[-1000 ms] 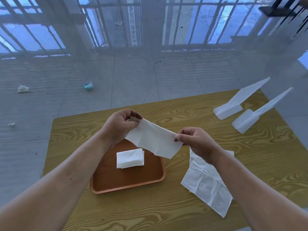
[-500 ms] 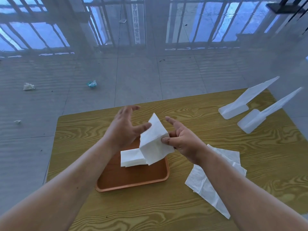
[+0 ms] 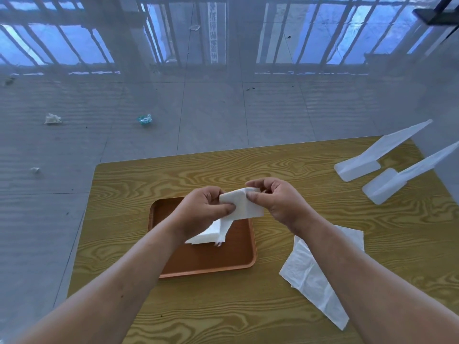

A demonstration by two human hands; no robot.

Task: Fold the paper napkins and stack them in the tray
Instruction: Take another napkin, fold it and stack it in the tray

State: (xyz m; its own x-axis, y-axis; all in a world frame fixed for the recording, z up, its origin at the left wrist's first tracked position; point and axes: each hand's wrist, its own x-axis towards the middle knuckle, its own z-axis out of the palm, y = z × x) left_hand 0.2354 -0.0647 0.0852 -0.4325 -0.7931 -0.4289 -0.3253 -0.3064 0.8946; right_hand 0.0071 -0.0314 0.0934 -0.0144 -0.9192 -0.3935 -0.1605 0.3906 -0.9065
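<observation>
white paper napkin [image 3: 242, 203], a long strip a second ago, is now doubled into a small pad held above the wooden tray [image 3: 159, 212] — left hand [image 3: 198, 212] and right hand [image 3: 280, 203] both pinch it shut at the edges. one folded napkin [image 3: 206, 237] already lies in the tray; unfolded napkins [image 3: 310, 269] wait on the table [image 3: 149, 175]. it looks ready to go on the stack.

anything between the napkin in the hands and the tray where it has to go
Nothing visible blocks it. The folded napkin is held just above the tray, whose only content is the stacked napkins it should land on.
</observation>
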